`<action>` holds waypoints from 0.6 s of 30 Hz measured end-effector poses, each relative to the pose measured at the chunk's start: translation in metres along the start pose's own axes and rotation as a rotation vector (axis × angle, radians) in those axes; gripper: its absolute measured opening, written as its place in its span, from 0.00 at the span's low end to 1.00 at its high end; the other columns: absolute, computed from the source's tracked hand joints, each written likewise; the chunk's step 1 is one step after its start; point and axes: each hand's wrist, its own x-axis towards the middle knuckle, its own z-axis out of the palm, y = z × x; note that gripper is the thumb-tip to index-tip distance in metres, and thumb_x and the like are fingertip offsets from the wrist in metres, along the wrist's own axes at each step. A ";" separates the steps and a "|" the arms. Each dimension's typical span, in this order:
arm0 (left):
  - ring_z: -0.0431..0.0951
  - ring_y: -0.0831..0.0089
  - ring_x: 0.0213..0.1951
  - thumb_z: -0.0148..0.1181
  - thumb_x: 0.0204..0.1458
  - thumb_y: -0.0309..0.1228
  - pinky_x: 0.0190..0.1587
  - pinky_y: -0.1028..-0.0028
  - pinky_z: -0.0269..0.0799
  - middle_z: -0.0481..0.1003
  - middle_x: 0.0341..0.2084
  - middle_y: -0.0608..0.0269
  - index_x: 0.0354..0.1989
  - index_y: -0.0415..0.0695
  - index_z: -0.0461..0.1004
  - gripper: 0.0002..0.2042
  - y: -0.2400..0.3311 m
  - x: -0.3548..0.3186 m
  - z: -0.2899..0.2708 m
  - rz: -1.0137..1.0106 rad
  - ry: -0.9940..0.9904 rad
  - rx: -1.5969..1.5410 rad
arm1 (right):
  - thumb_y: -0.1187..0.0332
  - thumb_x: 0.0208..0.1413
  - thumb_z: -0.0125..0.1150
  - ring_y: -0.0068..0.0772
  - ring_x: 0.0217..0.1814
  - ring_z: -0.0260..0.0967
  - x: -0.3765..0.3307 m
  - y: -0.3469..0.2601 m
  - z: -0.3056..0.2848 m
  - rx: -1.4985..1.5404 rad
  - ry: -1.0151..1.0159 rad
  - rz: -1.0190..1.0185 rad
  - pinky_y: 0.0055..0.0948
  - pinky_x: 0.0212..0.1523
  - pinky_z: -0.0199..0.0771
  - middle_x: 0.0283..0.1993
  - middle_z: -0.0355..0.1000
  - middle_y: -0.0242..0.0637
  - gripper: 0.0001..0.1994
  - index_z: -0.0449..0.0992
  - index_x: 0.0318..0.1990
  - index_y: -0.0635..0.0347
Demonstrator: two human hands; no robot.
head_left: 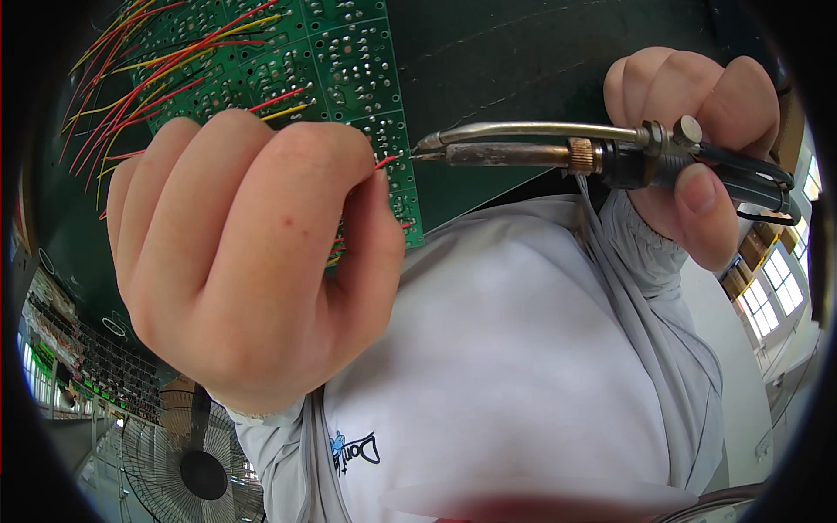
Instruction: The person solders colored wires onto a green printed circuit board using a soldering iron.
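One soldering iron (523, 150) lies level across the upper middle, its tip meeting a red wire end (386, 160) at the lower right edge of one green circuit board (288, 61). The right hand (697, 148), at three o'clock from the tip, has its grip clenched around the iron's black handle. The left hand (244, 261), at eight o'clock, pinches the wire in a closed fist. Many red and yellow wires (131, 78) fan out toward ten o'clock. A white garment (523, 366) with a small dark printed mark fills six o'clock; one fan (196, 462) sits at seven o'clock.
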 end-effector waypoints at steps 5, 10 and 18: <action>0.68 0.66 0.22 0.68 0.39 0.21 0.31 0.69 0.63 0.71 0.19 0.67 0.25 0.43 0.76 0.07 0.001 0.001 0.010 -0.076 0.023 -0.061 | 0.65 0.49 0.62 0.20 0.19 0.52 -0.002 0.004 0.000 -0.017 -0.020 -0.011 0.24 0.20 0.49 0.26 0.64 0.33 0.14 0.60 0.35 0.51; 0.67 0.67 0.22 0.67 0.37 0.21 0.31 0.69 0.62 0.71 0.18 0.68 0.24 0.44 0.75 0.07 0.002 0.000 0.005 -0.092 0.020 -0.068 | 0.66 0.48 0.62 0.20 0.19 0.52 0.002 0.004 0.001 -0.007 -0.052 -0.035 0.24 0.20 0.48 0.26 0.64 0.34 0.14 0.59 0.35 0.50; 0.66 0.68 0.21 0.66 0.36 0.21 0.29 0.70 0.60 0.71 0.18 0.69 0.24 0.44 0.75 0.07 -0.001 -0.001 0.007 -0.091 0.016 -0.073 | 0.66 0.49 0.63 0.21 0.18 0.52 0.003 0.003 0.001 -0.019 -0.075 -0.033 0.25 0.20 0.50 0.26 0.65 0.34 0.14 0.59 0.35 0.50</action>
